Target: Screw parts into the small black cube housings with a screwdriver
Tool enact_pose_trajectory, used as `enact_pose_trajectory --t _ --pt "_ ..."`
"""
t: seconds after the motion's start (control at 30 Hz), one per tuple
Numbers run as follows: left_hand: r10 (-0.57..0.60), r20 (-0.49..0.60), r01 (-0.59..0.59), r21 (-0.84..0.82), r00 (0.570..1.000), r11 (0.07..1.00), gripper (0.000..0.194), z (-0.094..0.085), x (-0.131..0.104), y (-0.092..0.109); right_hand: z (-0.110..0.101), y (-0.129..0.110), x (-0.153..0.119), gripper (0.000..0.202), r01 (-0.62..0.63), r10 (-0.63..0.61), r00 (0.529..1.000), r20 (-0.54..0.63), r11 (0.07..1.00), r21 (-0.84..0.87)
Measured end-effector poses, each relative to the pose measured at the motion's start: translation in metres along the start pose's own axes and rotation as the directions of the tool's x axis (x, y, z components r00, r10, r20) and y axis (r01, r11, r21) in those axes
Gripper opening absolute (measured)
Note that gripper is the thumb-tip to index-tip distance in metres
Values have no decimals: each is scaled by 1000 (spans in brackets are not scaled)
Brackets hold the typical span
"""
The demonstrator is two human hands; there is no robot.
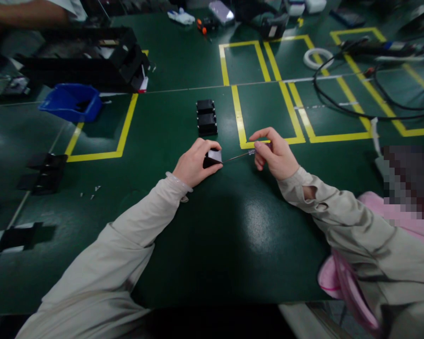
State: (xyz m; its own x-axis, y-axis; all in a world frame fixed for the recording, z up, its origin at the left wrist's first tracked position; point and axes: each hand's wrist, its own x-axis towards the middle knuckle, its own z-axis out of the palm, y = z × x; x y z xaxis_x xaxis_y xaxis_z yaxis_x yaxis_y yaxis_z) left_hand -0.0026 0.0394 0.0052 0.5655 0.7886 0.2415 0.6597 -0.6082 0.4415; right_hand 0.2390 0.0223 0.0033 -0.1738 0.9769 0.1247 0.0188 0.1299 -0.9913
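My left hand [197,162] grips a small black block [210,161] with a pale face, resting at the table's middle; its fingers wrap the block's top and near side. In my right hand [276,155] is a screwdriver [250,153], handle between thumb and fingers. Its thin shaft points left, and the tip meets the block's right side near my left thumb. Just beyond my left hand stand black blocks [207,117] in a row, with small shiny spots along their sides. Several small screws [92,193] lie loose to the left of my left forearm.
More black parts [44,174] sit at left, below a blue bin [72,102]. A long black housing [81,59] lies behind, near another person's arm [28,14]. Yellow tape [272,142] marks the green table. At right are a white tape roll [318,59], black cable [342,110] and pink cloth [346,282].
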Motion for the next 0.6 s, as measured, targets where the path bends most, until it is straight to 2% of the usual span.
enact_pose_trajectory --t 0.6 --pt "-1 -1 1 12 1000 1000 36 0 0 1 0 2 0 23 -10 11 1000 -5 1000 16"
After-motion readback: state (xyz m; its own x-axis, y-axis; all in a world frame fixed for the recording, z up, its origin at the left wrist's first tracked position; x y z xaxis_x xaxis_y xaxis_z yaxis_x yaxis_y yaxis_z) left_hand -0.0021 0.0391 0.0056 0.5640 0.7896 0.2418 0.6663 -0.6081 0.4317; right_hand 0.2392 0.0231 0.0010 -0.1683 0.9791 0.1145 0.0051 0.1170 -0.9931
